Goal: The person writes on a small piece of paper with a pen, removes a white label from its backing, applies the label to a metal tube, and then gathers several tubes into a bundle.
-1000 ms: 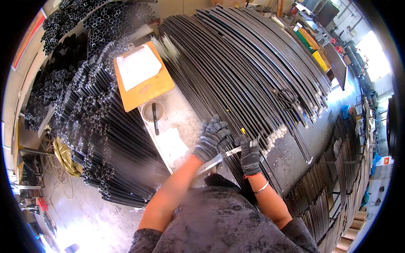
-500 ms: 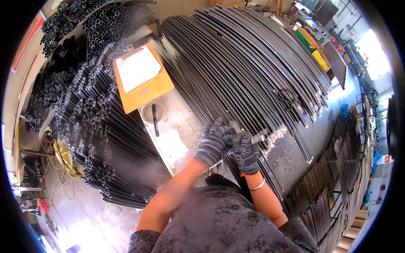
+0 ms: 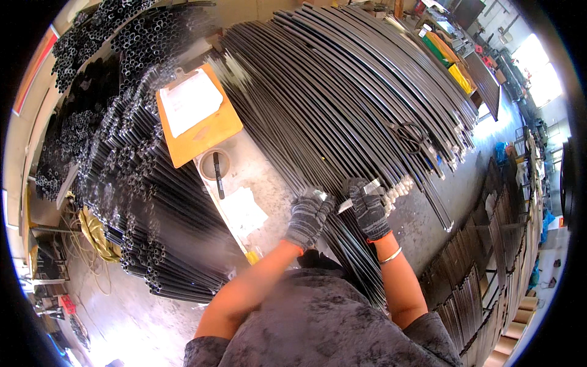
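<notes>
Both my hands wear grey-and-black striped knit gloves. My right hand (image 3: 369, 211) is closed around a flat silver tool (image 3: 346, 205) that looks like a knife; its narrow end points left and its other end sticks out past the fingers. My left hand (image 3: 309, 215), a short way to the left, has its fingers curled together, with a small pale bit at the fingertips that I cannot make out. Beneath both hands run long dark metal rods (image 3: 330, 153), laid side by side. White wrapping (image 3: 398, 189) covers some rod ends right of my right hand.
Black-handled scissors (image 3: 411, 138) lie on the rods. To the left, a bench top (image 3: 269, 165) bears an orange clipboard (image 3: 211, 133) with paper, a tape roll (image 3: 206, 165) with a black marker (image 3: 218, 174), and a white sheet (image 3: 244, 211). Black tubes (image 3: 183, 214) are stacked further left.
My hands, close together before, have moved apart. The silver tool now shows between them in my right hand. The whole view has shifted slightly.
</notes>
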### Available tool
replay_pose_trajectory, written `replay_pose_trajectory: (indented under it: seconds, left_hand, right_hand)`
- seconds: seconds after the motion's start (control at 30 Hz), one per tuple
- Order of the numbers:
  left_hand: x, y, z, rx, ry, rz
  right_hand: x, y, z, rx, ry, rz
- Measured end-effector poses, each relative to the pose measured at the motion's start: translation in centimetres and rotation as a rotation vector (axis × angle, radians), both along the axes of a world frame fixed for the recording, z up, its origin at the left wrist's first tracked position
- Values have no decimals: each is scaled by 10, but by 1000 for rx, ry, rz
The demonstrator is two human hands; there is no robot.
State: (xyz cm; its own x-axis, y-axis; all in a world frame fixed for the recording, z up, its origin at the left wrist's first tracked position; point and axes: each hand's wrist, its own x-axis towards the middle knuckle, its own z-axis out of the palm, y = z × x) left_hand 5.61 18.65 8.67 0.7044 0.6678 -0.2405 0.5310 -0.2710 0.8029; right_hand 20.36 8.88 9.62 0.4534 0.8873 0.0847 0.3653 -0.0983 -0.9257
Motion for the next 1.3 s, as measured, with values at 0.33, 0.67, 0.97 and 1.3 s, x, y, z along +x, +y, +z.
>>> replay_pose_trajectory:
  seconds: [0.33,0.67,0.97,1.3]
  left_hand:
    - [-42,9,13,-456,-313,117]
    - [-20,41,-1,65,13,-411]
    - [-20,13,11,61,-24,-317]
    - [-30,7,11,527,-14,-241]
  right_hand:
    - [53,-24,-38,-64,-910,328]
    - [21,-11,43,33,-748,467]
    - [6,13,-19,0,-617,365]
    - [17,40,-43,-153,-357,92]
